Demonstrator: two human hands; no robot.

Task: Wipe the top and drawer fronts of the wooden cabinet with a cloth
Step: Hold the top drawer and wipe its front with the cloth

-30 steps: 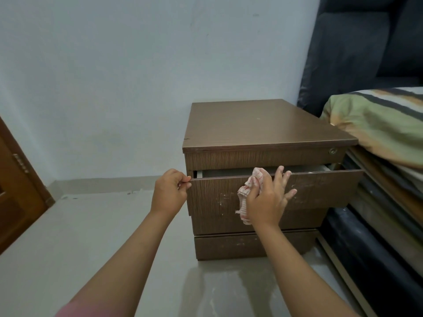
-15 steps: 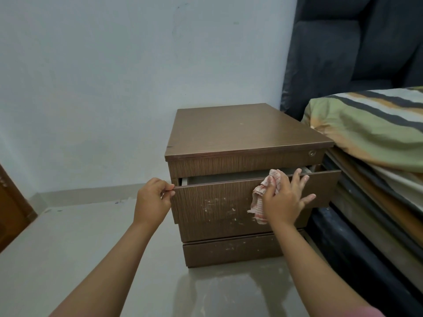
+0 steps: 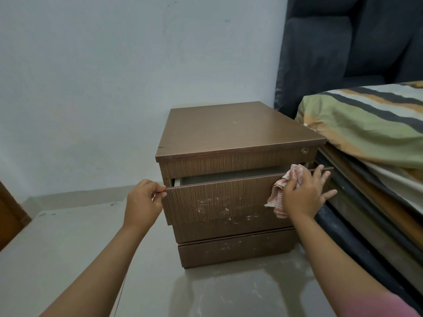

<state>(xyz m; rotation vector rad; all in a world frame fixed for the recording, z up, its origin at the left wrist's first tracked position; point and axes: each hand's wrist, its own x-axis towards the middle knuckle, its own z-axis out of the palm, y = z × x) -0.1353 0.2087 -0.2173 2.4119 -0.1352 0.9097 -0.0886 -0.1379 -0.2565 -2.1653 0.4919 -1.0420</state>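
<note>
Two hands share the work at the wooden cabinet point(image 3: 238, 161), which stands on the floor against the far wall with a bed point(image 3: 366, 133) just beside it on the right. The left hand point(image 3: 143, 204) is closed in a pinch on the left end of the pulled-out drawer front point(image 3: 217, 197), probably to brace it so it does not slide back under pressure. The right hand point(image 3: 302, 194) lies with fingers spread, palm pressing a bunched pink-and-white cloth point(image 3: 280, 193) against the right end of that same front; part of the cloth hangs loose below the palm. Flat pressure like this suits rubbing a vertical panel.

That drawer is the middle of three fronts and stands partly open, showing a pale inner edge. Its dark grained face carries whitish flecks and smears across the centre, so it looks only partly cleaned. Similar marks dot the lowest front point(image 3: 235, 248). On top, the surface looks smooth, with one tiny pale speck.
</note>
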